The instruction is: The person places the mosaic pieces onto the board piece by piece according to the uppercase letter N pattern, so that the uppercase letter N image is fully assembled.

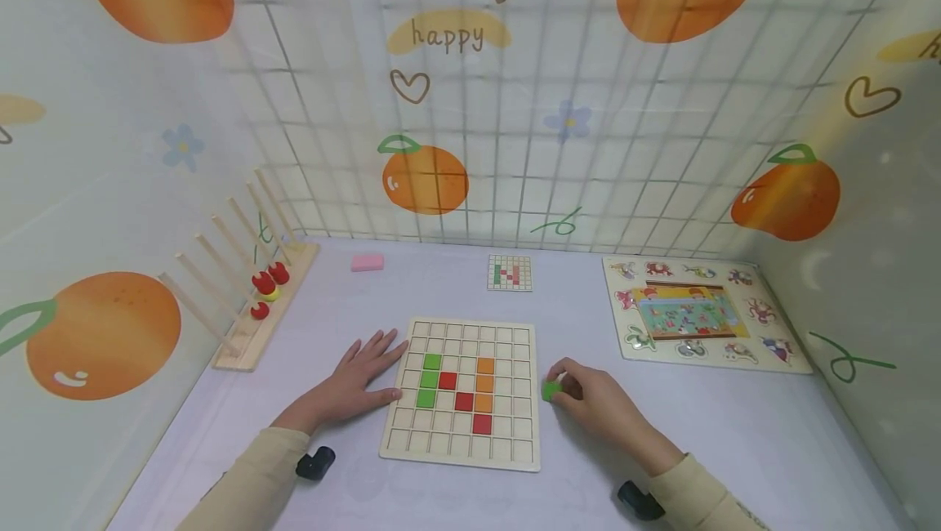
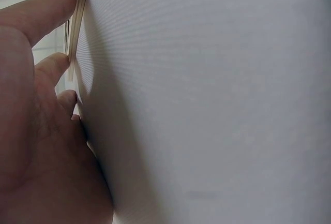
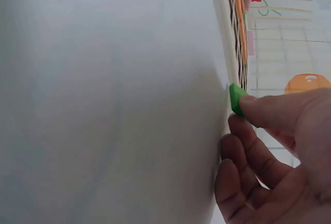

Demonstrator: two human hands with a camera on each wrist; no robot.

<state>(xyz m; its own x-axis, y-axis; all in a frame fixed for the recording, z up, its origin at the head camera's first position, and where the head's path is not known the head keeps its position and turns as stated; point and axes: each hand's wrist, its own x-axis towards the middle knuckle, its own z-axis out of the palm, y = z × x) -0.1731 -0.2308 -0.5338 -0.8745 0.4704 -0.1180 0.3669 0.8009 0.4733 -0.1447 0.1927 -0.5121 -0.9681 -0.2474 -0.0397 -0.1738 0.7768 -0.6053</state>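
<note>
A wooden grid board point(image 1: 444, 441) lies flat in the middle of the table in the head view. Green tiles point(image 1: 428, 379), red tiles point(image 1: 464, 402) and orange tiles point(image 1: 484, 385) sit in several of its squares. My left hand point(image 1: 353, 384) rests on the table with fingers spread, its thumb and index fingertip touching the board's left edge. Just beyond the right edge, my right hand point(image 1: 599, 400) pinches a green tile point(image 1: 550, 390) between thumb and fingers. The right wrist view shows this same green tile point(image 3: 236, 99) close to the tabletop, tilted, with the thumb on it.
A small pattern card point(image 1: 510, 273) lies behind the board, and a pink block point(image 1: 367, 262) to its left. At the left stands a wooden peg rack point(image 1: 250, 343) with red and yellow beads. A picture puzzle board point(image 1: 706, 314) lies at the right.
</note>
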